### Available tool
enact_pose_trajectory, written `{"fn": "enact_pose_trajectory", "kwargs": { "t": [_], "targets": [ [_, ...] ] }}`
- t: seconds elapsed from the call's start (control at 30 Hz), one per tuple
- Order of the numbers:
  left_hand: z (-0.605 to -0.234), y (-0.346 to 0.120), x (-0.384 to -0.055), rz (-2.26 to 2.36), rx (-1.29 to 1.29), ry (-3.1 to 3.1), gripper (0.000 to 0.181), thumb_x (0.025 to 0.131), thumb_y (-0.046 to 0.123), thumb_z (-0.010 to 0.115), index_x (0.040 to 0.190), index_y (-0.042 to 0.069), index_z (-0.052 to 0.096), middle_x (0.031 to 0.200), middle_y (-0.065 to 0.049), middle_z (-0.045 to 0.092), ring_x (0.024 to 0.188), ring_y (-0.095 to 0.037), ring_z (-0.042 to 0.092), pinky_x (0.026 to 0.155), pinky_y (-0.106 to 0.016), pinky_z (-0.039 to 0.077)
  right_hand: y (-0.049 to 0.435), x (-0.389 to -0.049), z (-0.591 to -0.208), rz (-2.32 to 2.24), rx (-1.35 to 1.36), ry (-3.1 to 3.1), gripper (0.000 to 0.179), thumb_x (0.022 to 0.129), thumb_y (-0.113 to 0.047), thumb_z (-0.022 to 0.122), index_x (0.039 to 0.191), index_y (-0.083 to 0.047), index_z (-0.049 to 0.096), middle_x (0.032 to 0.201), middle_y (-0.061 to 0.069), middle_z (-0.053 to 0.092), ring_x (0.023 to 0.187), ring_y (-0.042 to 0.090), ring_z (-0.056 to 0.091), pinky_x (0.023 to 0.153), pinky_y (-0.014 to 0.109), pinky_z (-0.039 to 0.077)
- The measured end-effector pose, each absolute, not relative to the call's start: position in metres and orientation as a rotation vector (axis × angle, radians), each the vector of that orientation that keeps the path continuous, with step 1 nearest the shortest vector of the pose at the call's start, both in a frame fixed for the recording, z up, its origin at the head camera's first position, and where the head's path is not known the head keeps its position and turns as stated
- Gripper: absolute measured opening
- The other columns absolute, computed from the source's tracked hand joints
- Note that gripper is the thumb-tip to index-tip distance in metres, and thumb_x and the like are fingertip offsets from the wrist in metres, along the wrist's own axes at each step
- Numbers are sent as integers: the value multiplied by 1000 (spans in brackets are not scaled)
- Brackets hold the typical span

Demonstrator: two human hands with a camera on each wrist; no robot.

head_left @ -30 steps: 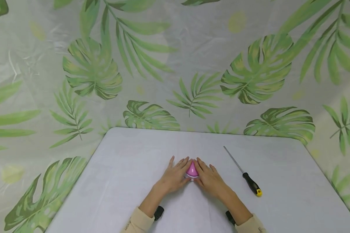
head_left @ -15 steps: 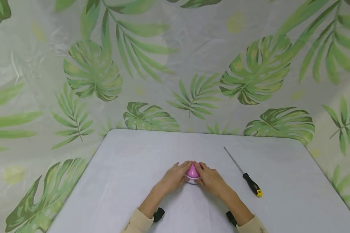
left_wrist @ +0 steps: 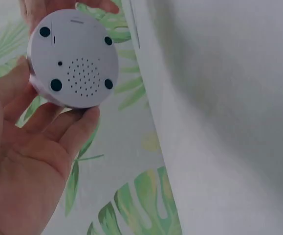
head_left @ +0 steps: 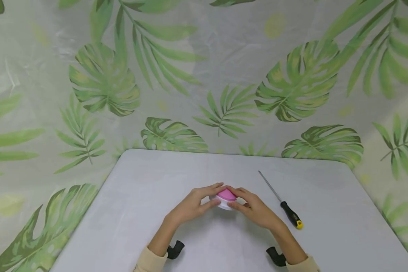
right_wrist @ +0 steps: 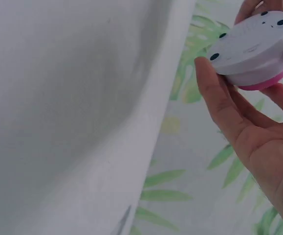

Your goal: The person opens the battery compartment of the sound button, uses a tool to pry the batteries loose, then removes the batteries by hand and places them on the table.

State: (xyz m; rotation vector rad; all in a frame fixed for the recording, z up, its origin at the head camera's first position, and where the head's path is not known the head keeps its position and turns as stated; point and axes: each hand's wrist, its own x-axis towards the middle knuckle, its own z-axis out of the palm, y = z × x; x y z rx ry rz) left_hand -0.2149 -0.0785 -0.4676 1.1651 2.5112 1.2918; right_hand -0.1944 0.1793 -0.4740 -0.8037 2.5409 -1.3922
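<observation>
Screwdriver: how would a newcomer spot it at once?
In the head view, find the white table. On its right half lies a slanted screwdriver. Unlike the round pink-and-white device, it is long, black-handled and yellow-ended.

Free tabletop (head_left: 122, 211) left of the fingers (head_left: 209, 188), screwdriver (head_left: 284, 206) as obstacle right.

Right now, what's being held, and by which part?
The left hand and right hand together grip the pink-and-white device by opposite sides of its round white base.
</observation>
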Motion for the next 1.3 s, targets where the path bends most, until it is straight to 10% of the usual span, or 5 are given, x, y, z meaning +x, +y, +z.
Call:
{"fn": "enact_pose_trajectory", "kwargs": {
  "t": [0.8, 1.3],
  "targets": [
    [-464, -86, -213, 1559, 789, 2385, 46, 103, 30, 66, 146, 14, 60, 144, -8, 65, 119, -26, 72, 92, -29, 63, 178, -197, -473, -1679, -686, 2303, 45, 113, -27, 45, 157, -21, 47, 164, 10, 43, 124, 4, 58, 94, 35, 63],
    [-458, -89, -214, 1799, 749, 1977, 42, 110, 20, 52, 152, 17, 53, 159, -10, 51, 132, -31, 60, 83, -45, 67, 176, -200, -482, -1826, -816, 2320, 41, 113, -15, 40, 152, -10, 53, 142, 1, 65, 84, 7, 63, 59, 37, 63]
  ]
}}
